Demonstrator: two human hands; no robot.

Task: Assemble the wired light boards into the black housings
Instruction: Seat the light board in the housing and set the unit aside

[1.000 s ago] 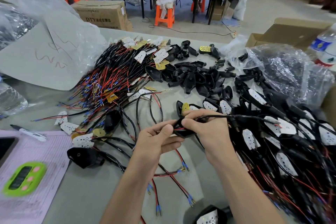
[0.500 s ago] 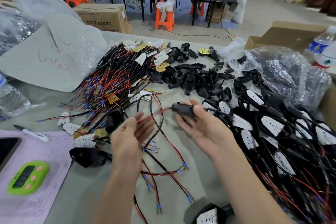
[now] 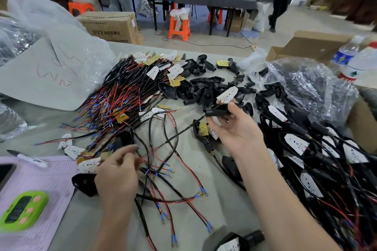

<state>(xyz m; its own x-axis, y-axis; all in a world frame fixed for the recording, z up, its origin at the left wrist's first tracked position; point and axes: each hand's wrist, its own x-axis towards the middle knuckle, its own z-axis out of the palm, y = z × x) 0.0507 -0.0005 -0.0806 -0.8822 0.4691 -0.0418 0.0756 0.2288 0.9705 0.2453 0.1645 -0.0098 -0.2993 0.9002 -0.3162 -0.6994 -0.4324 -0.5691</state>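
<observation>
Your R hand (image 3: pixel 234 128): fingers pinch housing (image 3: pixel 216 111) w/ board (image 3: pixel 227 94), table (image 3: pixel 222 206) ctr | your L hand (image 3: pixel 117 173): curled at wires (image 3: pixel 150 138), blurred, grip unclear

Assembly workshop: heaped wired light boards (image 3: pixel 126 96), black housings (image 3: pixel 204 91), cartons (image 3: pixel 112 26), workers' tables (image 3: pixel 204 0)

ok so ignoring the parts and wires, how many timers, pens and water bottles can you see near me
green timer: 1
pen: 1
water bottles: 3 (two at the right, one at the left edge)
total: 5
</observation>
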